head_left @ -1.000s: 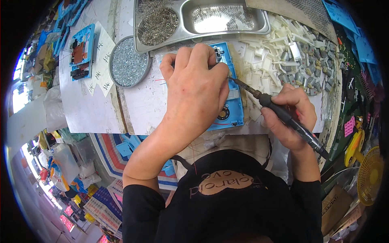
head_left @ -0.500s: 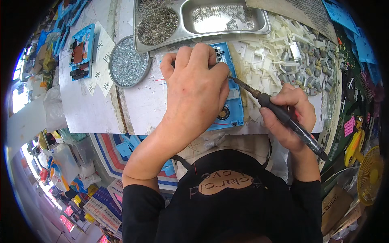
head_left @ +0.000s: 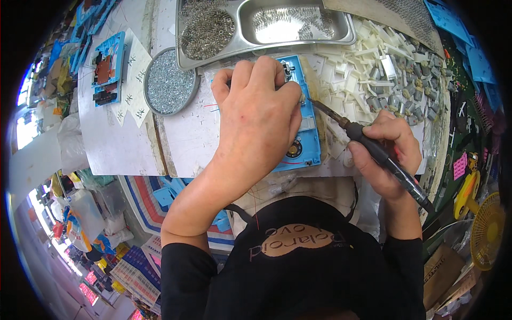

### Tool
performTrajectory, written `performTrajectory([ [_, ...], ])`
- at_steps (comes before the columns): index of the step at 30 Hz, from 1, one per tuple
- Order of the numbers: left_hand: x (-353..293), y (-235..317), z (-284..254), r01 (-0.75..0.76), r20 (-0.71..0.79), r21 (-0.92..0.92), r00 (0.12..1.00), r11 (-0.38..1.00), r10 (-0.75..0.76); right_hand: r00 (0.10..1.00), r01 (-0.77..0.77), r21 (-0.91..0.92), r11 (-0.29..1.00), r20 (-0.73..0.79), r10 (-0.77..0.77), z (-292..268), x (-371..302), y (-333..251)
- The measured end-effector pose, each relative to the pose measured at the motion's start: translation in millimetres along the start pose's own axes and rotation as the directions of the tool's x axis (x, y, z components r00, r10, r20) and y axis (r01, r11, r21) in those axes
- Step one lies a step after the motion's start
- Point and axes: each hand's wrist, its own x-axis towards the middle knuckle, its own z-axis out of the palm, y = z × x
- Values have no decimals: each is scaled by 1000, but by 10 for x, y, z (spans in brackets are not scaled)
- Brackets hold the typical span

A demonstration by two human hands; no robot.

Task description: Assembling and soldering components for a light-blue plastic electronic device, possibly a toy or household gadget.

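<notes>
My left hand [head_left: 256, 114] is curled over a blue plastic casing [head_left: 312, 136] on the white tabletop, gripping it with bent fingers. The fingertips and most of the casing's inside are hidden under the hand. A small round speaker-like part [head_left: 294, 149] shows at the casing's near end, and thin red wires stick out left of my hand. In my right hand [head_left: 389, 152] is a black-handled soldering iron [head_left: 381, 154], held like a pen. Its thin metal tip points up and left, just right of the casing and slightly apart from it.
A metal tray [head_left: 349, 37] of small springs stands at the back, beside a round dish [head_left: 170, 80] of tiny metal pieces. White plastic parts [head_left: 354, 74] and grey motors [head_left: 416, 90] are heaped at right. Another blue casing [head_left: 109, 69] lies left; a yellow fan [head_left: 486, 232] stands far right.
My right hand has drawn the soldering iron slightly to the right, so its tip has come away from beside my left fingers. My left hand and the casing have hardly moved.
</notes>
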Motion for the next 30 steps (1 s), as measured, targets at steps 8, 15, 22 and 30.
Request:
performTrajectory([
  [8,3,5,-2,-6,-2,13,1000,1000,6,1000,-3,15,1000,0,3,-30,2,4],
  [15,2,8,-1,-12,5,23,1000,1000,12,1000,-16,5,1000,5,15,-49,7,2],
  [22,8,21,-8,-19,3,37,1000,999,19,1000,-2,-7,1000,-5,2,-71,-3,17],
  [30,-12,28,5,-31,6,78,1000,996,31,999,-44,-3,999,-17,44,-124,-29,13],
])
